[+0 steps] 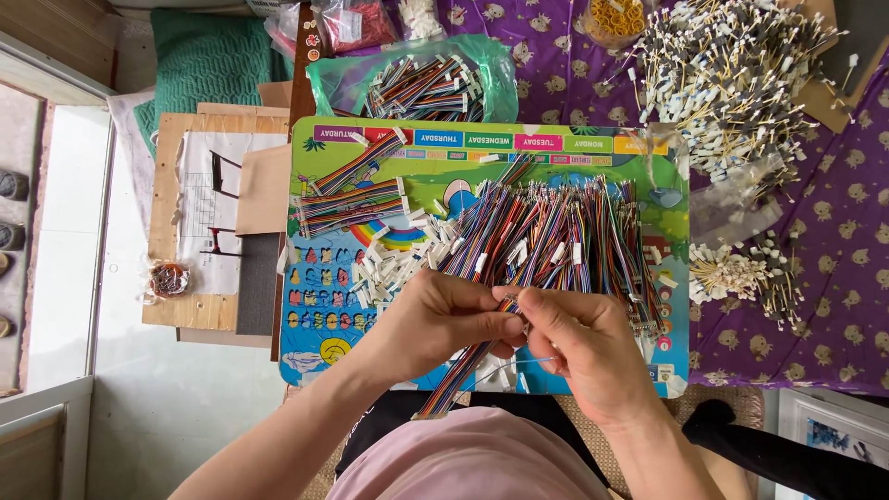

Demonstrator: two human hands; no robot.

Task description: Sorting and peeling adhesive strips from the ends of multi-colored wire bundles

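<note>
My left hand (435, 319) and my right hand (583, 347) meet over the near edge of a colourful children's board (319, 361). Both pinch the same bundle of multicoloured ribbon wires (463, 370), which trails down toward my lap. My right fingertips press on the wire ends near my left thumb. A large heap of the same coloured wires (556, 231) lies on the board just beyond my hands. Small white plastic connectors (389, 268) are scattered to the left of that heap.
Two finished wire bundles (347, 199) lie at the board's upper left. A green bag of wires (417, 88) sits behind the board. Piles of white-tipped wires (732, 83) cover the purple cloth (833, 278) at right. A wooden board with paper (199, 222) is at left.
</note>
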